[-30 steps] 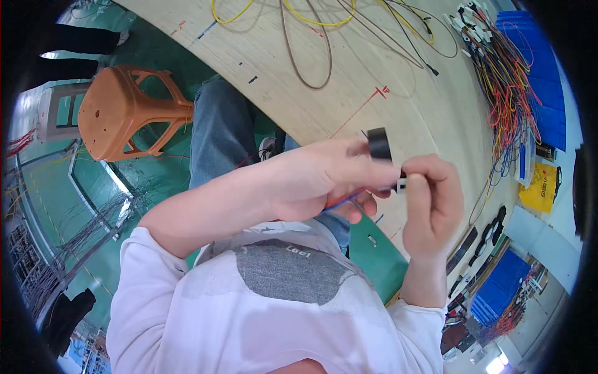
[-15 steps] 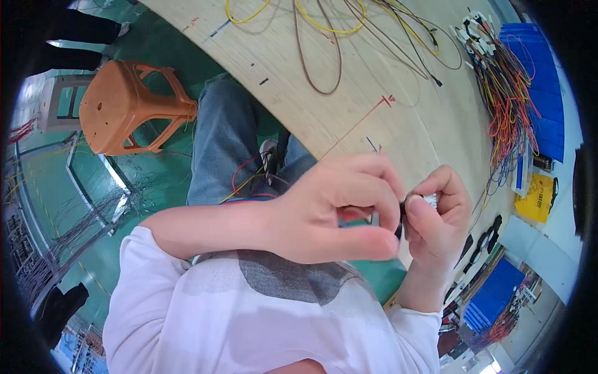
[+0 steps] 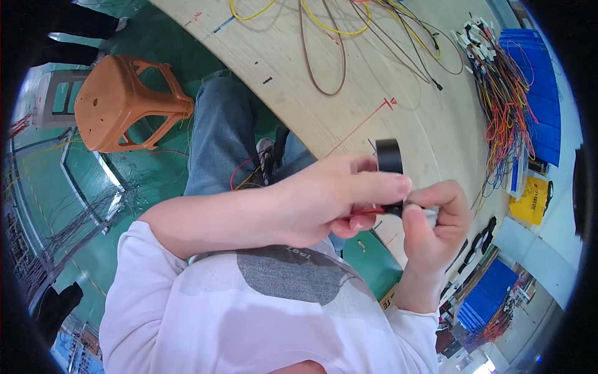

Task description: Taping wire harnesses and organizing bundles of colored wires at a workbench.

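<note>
White top (image 3: 187, 321) looming near, dark grey patch (image 3: 289, 274) across the chest, pale lettering (image 3: 302, 254) on it, loose left sleeve (image 3: 140, 268) and right sleeve (image 3: 412, 327) both white, left hand (image 3: 339, 196) and right hand (image 3: 430, 237) bare, blue jeans (image 3: 218, 137) farther off.

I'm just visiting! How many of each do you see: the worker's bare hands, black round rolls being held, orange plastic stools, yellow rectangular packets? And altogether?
Bare hands, left hand and right hand: 2
Held black round roll: 1
Orange plastic stool: 1
Yellow rectangular packet: 1
Total: 5
</note>
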`<state>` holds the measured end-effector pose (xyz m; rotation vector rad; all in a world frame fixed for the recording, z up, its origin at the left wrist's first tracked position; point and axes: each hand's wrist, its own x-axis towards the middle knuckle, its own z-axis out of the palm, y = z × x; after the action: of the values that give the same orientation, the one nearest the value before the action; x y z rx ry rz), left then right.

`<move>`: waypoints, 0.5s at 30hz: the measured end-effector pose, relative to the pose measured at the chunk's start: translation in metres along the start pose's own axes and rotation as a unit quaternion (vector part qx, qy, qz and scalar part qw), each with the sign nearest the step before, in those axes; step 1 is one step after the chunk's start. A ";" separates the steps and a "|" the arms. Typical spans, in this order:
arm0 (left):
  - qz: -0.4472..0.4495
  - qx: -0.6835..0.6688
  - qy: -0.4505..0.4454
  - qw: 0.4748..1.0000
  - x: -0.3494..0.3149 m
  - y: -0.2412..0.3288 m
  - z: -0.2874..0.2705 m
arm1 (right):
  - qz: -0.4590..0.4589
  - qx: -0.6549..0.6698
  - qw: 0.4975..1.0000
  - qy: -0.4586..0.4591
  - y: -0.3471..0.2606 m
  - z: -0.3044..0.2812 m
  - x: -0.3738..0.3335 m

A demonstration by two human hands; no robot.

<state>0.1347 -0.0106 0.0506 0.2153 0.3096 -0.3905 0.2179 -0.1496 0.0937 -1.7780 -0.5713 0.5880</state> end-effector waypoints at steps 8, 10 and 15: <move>0.372 0.477 -0.101 0.790 -0.012 -0.002 -0.009 | 0.185 0.132 0.974 0.002 -0.018 -0.009 0.003; 0.449 0.587 0.030 0.674 -0.002 -0.009 -0.011 | 0.127 0.086 0.988 0.016 -0.014 -0.003 0.002; 0.145 0.418 0.081 0.893 0.006 -0.004 -0.007 | 0.034 0.026 0.998 0.039 -0.008 0.003 0.000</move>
<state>0.1366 -0.0149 0.0419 1.1355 0.2512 -0.1869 0.2155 -0.1457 0.1007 -1.7689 -0.4400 0.5733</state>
